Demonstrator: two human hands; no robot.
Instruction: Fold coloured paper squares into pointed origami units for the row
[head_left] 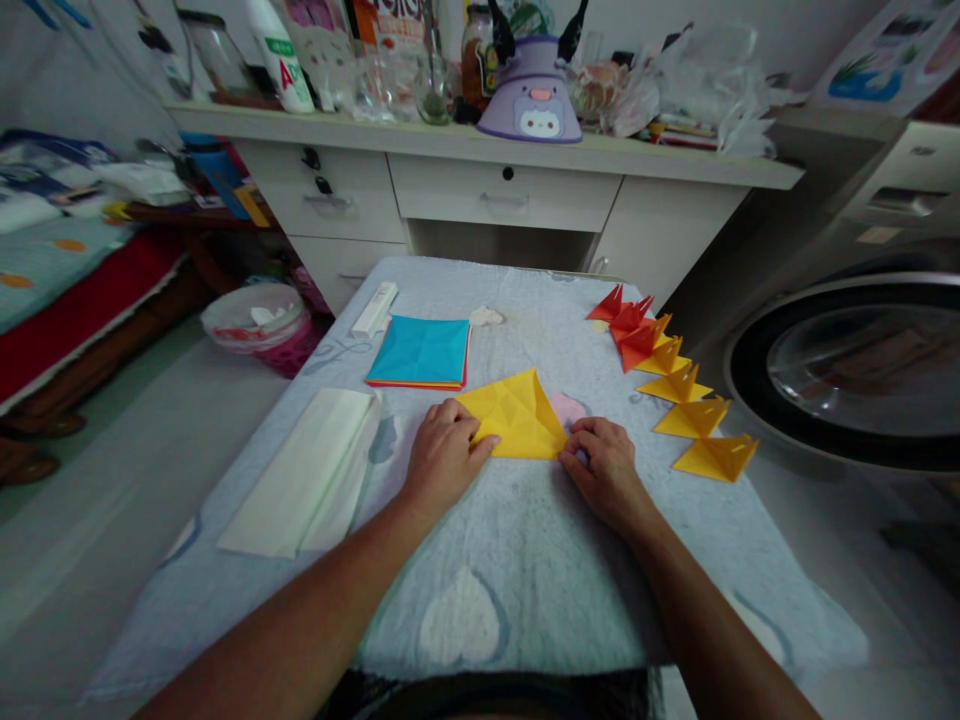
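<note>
A creased sheet of yellow origami paper (514, 415) lies on the cloth-covered table, partly folded, with a point at its upper right. My left hand (446, 445) pinches its left corner between thumb and fingers. At the lower right corner, my right hand (600, 458) has its thumb and bent fingers closed on the paper's tip. Beyond my left hand sits a stack of square coloured paper (420, 350), blue on top with red and yellow edges below. To the right of my right hand runs a slanting row of folded pieces, red (630, 325) at the far end and yellow (691, 418) nearer.
Folded pale sheets (300, 480) lie at the table's left, and a small white box (374, 310) sits at its far left. A pink bin (262, 325) stands on the floor to the left. A washing machine (862, 300) is at right; a cluttered white cabinet (495, 185) stands ahead.
</note>
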